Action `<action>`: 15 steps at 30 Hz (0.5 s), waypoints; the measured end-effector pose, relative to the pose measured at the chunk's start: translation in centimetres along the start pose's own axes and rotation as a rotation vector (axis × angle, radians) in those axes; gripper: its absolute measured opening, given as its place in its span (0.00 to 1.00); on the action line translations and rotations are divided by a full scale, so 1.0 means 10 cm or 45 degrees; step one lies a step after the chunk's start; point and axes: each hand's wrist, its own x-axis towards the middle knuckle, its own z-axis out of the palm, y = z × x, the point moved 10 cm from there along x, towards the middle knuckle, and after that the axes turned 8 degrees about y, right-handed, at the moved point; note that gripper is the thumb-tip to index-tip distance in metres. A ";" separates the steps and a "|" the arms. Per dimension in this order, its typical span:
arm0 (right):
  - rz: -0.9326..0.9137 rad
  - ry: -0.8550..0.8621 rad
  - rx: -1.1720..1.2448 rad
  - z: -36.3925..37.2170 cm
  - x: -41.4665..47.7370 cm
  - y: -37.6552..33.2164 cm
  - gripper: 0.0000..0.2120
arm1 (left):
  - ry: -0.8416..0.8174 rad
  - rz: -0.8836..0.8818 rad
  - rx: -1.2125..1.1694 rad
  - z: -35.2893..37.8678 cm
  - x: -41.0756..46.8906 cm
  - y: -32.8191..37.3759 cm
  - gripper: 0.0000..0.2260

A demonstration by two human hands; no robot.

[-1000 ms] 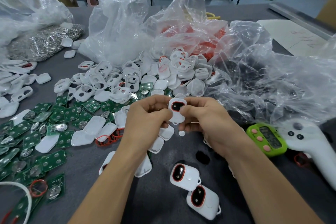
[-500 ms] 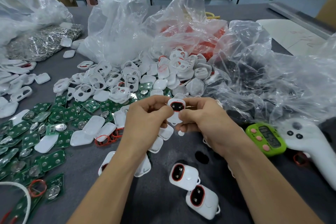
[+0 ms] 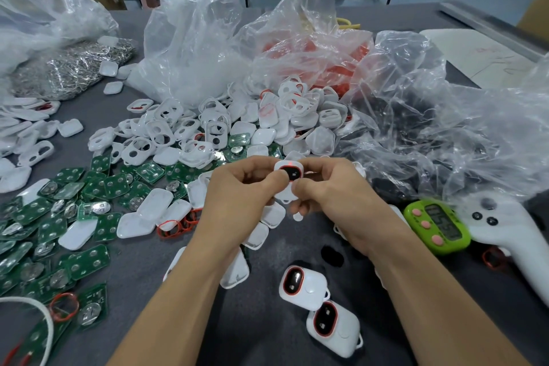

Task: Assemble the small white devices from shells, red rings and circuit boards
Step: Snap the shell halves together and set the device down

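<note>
Two finished devices (image 3: 303,287) lie nearest on the grey table (image 3: 267,336), just beside each other, each with its red-ringed window to the left and its loop end to the right. Beyond them the left hand (image 3: 237,196) and right hand (image 3: 335,196) pinch one small white device (image 3: 289,175) between thumbs and curled fingers, clear of the table. Its long axis runs away from the person, window end farthest and uppermost, face tilted toward the camera. Green circuit boards (image 3: 89,264) spread to the left. White shells (image 3: 214,128) are heaped farther off, before clear plastic bags (image 3: 190,47).
</note>
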 end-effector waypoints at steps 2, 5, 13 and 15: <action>-0.037 0.004 -0.020 -0.01 0.00 -0.02 0.12 | -0.039 -0.015 0.004 0.02 0.00 -0.01 0.07; -0.064 0.013 -0.046 -0.01 0.00 -0.02 0.11 | -0.035 0.006 0.032 0.03 0.00 -0.01 0.10; -0.062 0.025 -0.045 -0.03 0.01 -0.01 0.10 | -0.050 0.023 0.031 0.05 -0.01 0.01 0.11; -0.067 0.017 -0.051 -0.02 0.00 -0.01 0.10 | -0.053 0.023 0.038 0.04 -0.01 0.00 0.11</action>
